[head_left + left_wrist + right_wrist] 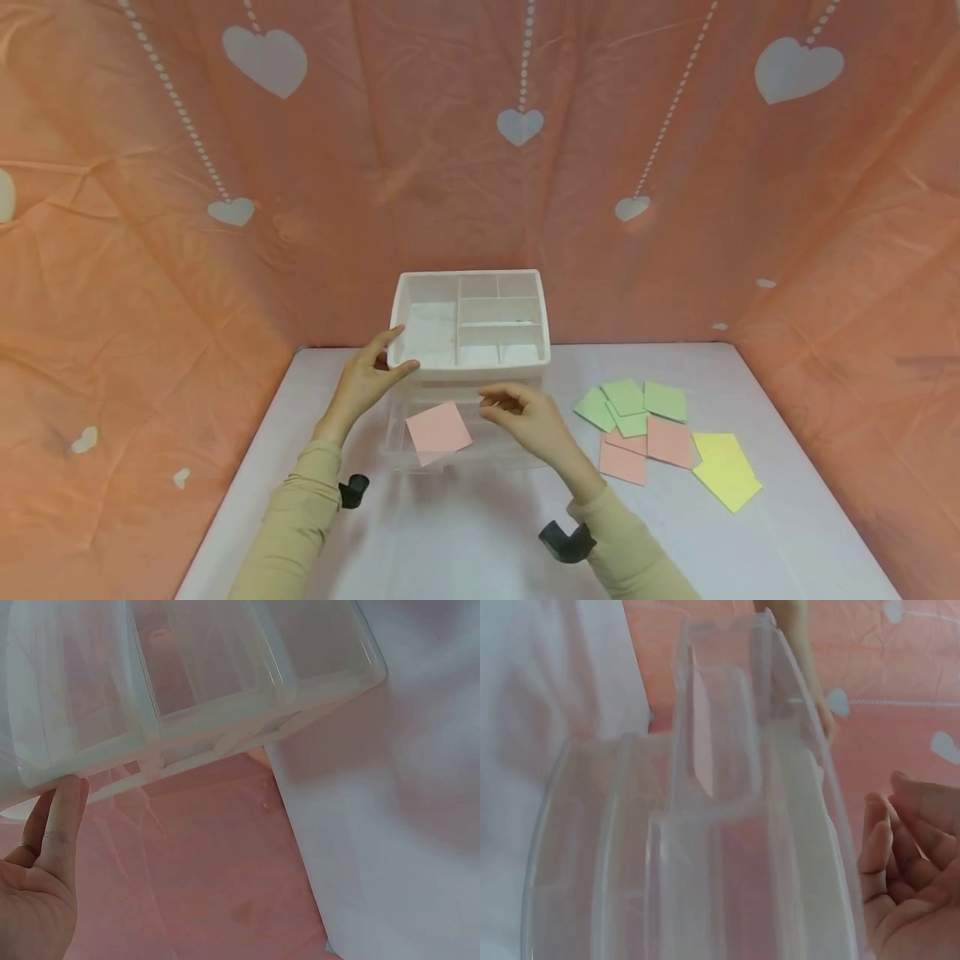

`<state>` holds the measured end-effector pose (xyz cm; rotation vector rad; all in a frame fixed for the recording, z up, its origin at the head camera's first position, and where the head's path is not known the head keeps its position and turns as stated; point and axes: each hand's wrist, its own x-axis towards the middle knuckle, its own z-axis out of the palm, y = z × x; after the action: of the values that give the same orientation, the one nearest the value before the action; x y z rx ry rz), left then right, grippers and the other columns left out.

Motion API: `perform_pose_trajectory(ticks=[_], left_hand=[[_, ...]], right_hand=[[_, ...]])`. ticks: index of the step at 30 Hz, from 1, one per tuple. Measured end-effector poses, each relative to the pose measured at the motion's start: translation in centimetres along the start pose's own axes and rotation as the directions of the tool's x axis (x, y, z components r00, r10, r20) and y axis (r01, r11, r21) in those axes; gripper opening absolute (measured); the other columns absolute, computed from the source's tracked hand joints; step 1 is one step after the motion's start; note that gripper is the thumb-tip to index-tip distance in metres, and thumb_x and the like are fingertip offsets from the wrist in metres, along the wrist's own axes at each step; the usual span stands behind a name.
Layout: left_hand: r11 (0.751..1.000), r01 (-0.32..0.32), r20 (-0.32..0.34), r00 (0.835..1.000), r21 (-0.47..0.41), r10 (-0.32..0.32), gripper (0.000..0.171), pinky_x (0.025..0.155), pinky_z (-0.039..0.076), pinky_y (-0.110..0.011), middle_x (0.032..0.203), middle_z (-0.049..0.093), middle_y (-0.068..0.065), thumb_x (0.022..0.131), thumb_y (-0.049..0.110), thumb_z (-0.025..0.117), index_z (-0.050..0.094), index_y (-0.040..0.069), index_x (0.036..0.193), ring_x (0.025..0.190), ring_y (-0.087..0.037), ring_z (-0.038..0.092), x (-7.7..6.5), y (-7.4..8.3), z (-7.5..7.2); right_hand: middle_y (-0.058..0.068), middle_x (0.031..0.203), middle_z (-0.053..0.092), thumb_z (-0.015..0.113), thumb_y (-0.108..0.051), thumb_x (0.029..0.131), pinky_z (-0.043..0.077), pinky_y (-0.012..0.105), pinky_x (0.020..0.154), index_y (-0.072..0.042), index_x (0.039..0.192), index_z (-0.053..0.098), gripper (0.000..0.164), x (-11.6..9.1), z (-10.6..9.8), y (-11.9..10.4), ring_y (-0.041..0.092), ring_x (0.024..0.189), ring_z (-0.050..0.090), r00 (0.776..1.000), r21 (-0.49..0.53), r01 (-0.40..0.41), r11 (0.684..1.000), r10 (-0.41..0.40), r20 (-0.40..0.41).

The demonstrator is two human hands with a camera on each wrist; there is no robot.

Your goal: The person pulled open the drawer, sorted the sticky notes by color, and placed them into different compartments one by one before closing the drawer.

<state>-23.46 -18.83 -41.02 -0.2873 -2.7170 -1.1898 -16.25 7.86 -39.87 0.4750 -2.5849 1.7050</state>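
A drawer organizer with a white compartment tray (468, 371) on top and clear drawers below stands at the table's back edge. Its upper clear drawer (487, 442) is pulled out toward the person, and a pink paper square (438, 432) lies tilted in it. My left hand (363, 383) grips the front left corner of the top, thumb at the front rim and fingers along the side; in the left wrist view its fingers (64, 825) press against the frame. Over the drawer's right part hovers my right hand (528, 421), fingers loosely bent, with nothing in them.
Right of the organizer lie several green paper squares (665, 402), several pink ones (669, 442) and overlapping yellow ones (723, 467) on the white table (480, 542). An orange cloth with white hearts (457, 192) hangs behind and at both sides.
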Motion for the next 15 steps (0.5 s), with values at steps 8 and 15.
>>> perform_pose_trajectory(ticks=[8, 15], left_hand=[[1.000, -0.021, -0.012, 1.000, 0.005, 0.021, 0.068, 0.071, 0.047, -0.033, 0.084, 0.060, -0.009, 0.078, 0.047, 0.071, 0.043, 0.031, 0.139, 0.080, -0.021, 0.059, 0.0, 0.0, 0.1], [1.000, -0.020, -0.012, 1.000, -0.003, 0.020, 0.068, 0.065, 0.042, -0.029, 0.079, 0.056, -0.008, 0.078, 0.046, 0.071, 0.044, 0.030, 0.138, 0.072, -0.018, 0.051, -0.1, 0.0, 0.2]], right_hand=[[0.012, 0.100, 0.068, 0.070, -0.015, 0.083, 0.050, 0.018, 0.071, -0.007, 0.110, 0.067, 0.029, -1.7, -3.7, 1.8, 0.001, 0.082, 0.060, 0.985, 0.013, 0.051, 0.999, -0.048, -0.167], [0.004, 0.102, 0.065, 0.067, -0.016, 0.086, 0.048, 0.014, 0.077, -0.006, 0.118, 0.061, 0.034, -4.6, -6.6, 5.9, -0.004, 0.086, 0.058, 0.929, 0.106, -0.069, 0.992, 0.103, -0.356]])
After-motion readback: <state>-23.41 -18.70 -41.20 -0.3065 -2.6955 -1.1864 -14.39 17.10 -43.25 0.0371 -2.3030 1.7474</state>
